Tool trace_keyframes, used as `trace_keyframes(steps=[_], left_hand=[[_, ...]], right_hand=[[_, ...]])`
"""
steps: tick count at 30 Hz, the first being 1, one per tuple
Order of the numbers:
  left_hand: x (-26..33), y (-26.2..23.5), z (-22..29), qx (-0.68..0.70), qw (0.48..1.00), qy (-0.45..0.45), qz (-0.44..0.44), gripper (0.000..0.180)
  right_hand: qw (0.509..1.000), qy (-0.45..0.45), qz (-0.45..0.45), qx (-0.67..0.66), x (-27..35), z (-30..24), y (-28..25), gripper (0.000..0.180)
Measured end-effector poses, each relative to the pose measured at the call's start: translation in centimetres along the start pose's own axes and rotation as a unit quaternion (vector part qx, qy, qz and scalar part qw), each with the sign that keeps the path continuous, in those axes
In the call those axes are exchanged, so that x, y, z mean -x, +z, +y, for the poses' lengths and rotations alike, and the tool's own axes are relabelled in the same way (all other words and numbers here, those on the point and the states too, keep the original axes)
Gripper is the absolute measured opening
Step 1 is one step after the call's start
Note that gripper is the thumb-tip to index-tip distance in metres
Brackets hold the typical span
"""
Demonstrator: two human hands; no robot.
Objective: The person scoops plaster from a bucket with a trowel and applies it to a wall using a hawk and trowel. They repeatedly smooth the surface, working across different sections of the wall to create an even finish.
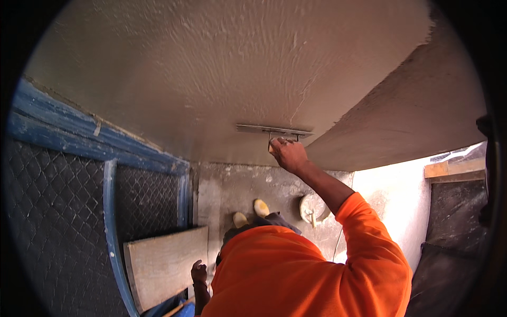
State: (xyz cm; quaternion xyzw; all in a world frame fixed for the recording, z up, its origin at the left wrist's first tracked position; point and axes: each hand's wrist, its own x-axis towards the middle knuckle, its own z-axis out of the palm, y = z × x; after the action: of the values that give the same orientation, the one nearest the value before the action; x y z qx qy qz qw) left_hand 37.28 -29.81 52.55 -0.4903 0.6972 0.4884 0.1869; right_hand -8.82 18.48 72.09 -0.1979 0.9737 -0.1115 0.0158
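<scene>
At the bottom of the view, around 6 o'clock, a person's orange long-sleeved shirt [296, 274] fills the near foreground. Just to its left, near 7 o'clock, the left hand [199, 273] hangs low beside the body, fingers loosely curled and grasping nothing visible. Beside it, further toward 8 o'clock, a flat wooden board [166, 264] leans against a blue metal frame [112, 232] filled with dark diamond-pattern mesh.

Below the body, near the centre, two yellow shoe tips [251, 213] stand on a grey, mortar-stained floor [232, 187]. Just right of them, at about 4 o'clock from centre, a round shallow pan [312, 207] rests on the floor; its contents look pale, but what they are cannot be told.

Farther up, the right arm reaches from the orange sleeve toward the centre. The right hand [288, 155] has its grip clenched around the handle of a plastering trowel [274, 130], whose long flat steel blade lies pressed against the wet grey plastered wall [211, 68] just above the hand, near centre. The plaster spreads across the whole upper view from 10 to 2 o'clock, with faint trowel ridges. At 3 o'clock, a rougher brown wall section [412, 116] meets it, with bright daylight and a wooden plank [453, 169] below it.
</scene>
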Motion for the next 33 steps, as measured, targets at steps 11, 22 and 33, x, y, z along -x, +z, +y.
trace_keyframes(steps=[11,22,33], left_hand=[[-13.5,5.4,8.1,-0.332,0.893,0.303,-0.033,0.027],[-16.4,7.4,8.6,-0.312,0.888,0.339,-0.007,0.015],[-16.0,9.0,3.6,-0.537,0.752,0.377,0.071,0.028]], right_hand=[[0.994,-0.011,0.107,0.035,0.9,-5.7,-23.2,0.036],[0.963,-0.064,0.258,0.049,1.5,-9.9,-45.8,0.029],[0.989,-0.072,0.115,-0.050,3.1,-12.8,-36.9,0.043]])
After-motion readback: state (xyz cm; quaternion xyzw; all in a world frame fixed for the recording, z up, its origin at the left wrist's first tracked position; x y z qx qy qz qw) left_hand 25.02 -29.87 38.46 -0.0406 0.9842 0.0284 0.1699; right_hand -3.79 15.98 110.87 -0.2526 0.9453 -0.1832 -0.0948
